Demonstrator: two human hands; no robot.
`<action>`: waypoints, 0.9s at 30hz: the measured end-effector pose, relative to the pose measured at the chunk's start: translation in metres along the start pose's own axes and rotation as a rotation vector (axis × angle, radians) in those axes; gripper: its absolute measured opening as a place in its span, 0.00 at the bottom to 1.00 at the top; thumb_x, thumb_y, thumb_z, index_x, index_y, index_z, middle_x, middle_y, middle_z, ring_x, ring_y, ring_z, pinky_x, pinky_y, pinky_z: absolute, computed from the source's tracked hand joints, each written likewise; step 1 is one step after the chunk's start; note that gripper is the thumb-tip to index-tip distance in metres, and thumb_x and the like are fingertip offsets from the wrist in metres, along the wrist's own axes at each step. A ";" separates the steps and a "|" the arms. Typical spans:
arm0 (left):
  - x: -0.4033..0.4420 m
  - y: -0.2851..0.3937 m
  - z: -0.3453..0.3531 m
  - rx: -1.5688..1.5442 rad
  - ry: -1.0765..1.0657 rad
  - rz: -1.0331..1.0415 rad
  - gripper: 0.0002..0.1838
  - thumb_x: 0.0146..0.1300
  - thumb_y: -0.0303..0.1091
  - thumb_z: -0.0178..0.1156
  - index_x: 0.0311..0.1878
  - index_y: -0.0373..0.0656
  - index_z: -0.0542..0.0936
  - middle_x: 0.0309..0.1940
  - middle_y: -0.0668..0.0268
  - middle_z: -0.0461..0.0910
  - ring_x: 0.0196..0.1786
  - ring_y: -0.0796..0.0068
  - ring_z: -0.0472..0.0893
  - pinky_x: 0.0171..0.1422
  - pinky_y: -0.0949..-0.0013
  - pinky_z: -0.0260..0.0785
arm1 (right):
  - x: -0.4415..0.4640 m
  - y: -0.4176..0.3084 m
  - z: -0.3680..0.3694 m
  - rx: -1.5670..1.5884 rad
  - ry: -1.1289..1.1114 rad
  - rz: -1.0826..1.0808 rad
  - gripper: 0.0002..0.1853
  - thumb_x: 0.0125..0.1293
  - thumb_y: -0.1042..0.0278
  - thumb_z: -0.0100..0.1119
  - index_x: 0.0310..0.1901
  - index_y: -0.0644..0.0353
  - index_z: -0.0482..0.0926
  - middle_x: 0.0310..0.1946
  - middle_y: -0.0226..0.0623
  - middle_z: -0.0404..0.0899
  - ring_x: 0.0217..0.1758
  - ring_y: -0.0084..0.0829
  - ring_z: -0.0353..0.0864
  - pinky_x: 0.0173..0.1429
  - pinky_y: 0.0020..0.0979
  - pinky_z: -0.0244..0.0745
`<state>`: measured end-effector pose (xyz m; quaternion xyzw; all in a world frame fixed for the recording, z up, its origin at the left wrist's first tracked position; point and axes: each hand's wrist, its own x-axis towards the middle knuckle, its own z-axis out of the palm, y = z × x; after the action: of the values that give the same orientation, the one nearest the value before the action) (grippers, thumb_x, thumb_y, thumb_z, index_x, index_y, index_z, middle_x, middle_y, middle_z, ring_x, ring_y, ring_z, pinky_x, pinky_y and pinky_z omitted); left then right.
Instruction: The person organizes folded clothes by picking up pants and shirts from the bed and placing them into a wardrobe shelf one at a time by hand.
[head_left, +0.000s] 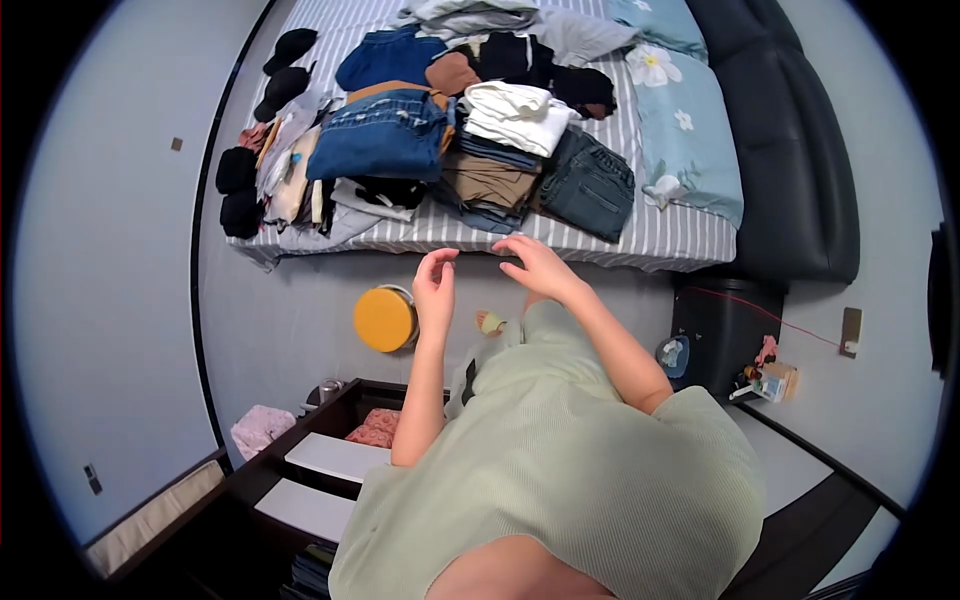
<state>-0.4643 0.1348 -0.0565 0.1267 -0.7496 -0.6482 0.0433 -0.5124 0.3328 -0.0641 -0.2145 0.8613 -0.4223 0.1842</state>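
My left hand (436,279) is raised in front of the bed's near edge, its fingers curved and parted from the thumb, with nothing in it. Opposite it, my right hand (543,268) is also bare, fingers stretched forward and thumb apart. Beyond the hands, folded clothes lie on the striped bed sheet (690,235). Nearest are folded blue jeans (375,135), a brown folded garment (487,180), dark grey-green trousers (588,187) and a white folded garment (517,112) on top of a stack. Neither hand touches the clothes.
A yellow round stool (385,320) stands on the floor left of my legs. Black caps (238,170) line the bed's left side. A black headboard (790,140) and a black bedside cabinet (728,325) are at right. Behind me at left are open drawers (335,458).
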 end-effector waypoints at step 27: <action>0.045 -0.164 0.298 -0.285 -0.347 -0.818 0.13 0.65 0.34 0.50 0.51 0.45 0.76 0.44 0.70 0.79 0.43 0.78 0.78 0.47 0.73 0.69 | 0.007 0.339 -0.133 -0.149 -0.044 0.293 0.25 0.52 0.63 0.60 0.55 0.50 0.69 0.49 0.44 0.73 0.51 0.48 0.73 0.54 0.42 0.70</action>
<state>-0.5538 0.3893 -0.2689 0.2944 -0.5377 -0.7200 -0.3251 -0.6572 0.6017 -0.2622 -0.1089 0.9079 -0.3211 0.2464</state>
